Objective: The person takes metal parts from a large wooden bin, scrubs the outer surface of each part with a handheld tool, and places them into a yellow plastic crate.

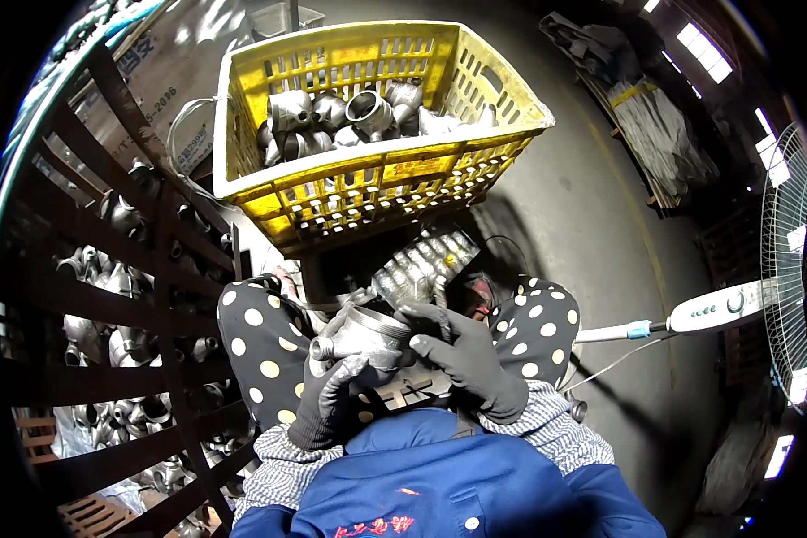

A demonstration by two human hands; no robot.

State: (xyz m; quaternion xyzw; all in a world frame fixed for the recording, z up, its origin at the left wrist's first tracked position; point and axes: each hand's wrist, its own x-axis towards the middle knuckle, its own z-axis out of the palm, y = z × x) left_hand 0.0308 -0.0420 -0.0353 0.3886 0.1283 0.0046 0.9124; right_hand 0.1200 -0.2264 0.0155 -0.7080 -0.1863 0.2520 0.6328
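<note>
My left hand [330, 394], in a dark glove, is closed around the lower left side of a grey metal casting [368, 336]. This hollow, rounded part has a wide open mouth and a small side stub. At the casting's right edge, my right hand [475, 359], also gloved, pinches near the rim with thumb and fingers; part of its grip is hidden. Just beyond the hands is a silver, ridged metal block [426, 266], between my knees in polka-dot trousers. Under the casting a dark metal piece [412, 392] shows in part.
A yellow plastic crate [377, 184] with several similar castings stands in front. At left, a slatted metal cage [161, 305] holds many more. On the right stands a fan [717, 307] with a trailing cable. Covered stacks [659, 134] lie farther back beside the concrete floor.
</note>
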